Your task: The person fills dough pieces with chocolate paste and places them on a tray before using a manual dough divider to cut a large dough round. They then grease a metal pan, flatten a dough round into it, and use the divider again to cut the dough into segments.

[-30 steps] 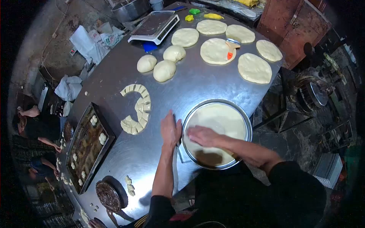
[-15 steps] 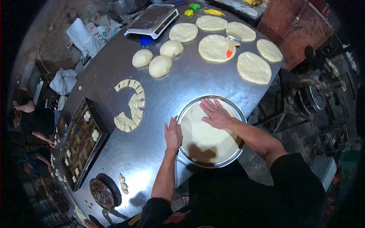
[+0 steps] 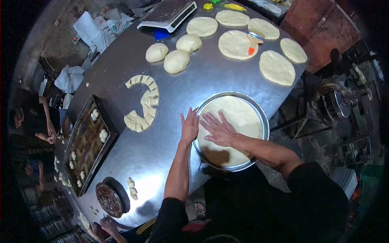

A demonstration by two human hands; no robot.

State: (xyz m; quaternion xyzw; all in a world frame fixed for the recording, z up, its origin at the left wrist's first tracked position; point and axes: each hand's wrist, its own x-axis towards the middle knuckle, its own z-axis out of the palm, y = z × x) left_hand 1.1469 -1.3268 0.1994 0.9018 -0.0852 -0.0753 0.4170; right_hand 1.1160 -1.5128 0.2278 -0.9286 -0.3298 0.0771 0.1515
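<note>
A round metal pan [image 3: 266,121] rests at the table's near edge, lined with a flat sheet of pale dough [image 3: 239,111]. My right hand [image 3: 221,131] lies flat on the left part of this dough with its fingers spread. Against the outside of the pan's left rim is my left hand [image 3: 189,126], its fingers stretched out and apart. The shadow of an arm or head darkens the lower part of the dough.
Flattened dough rounds [image 3: 277,68] lie at the far right, one with a brush [image 3: 254,42] on it. Dough balls [image 3: 176,61], a curved row of cut dough [image 3: 150,93], a scale [image 3: 168,16], a dark tray [image 3: 87,141] and a brown bowl [image 3: 108,199] share the table. Other people work at left.
My right hand has slid from the upper part of the dough to its left side. My left hand stays by the rim. The view has shifted slightly, and a co-worker's hands at left have moved.
</note>
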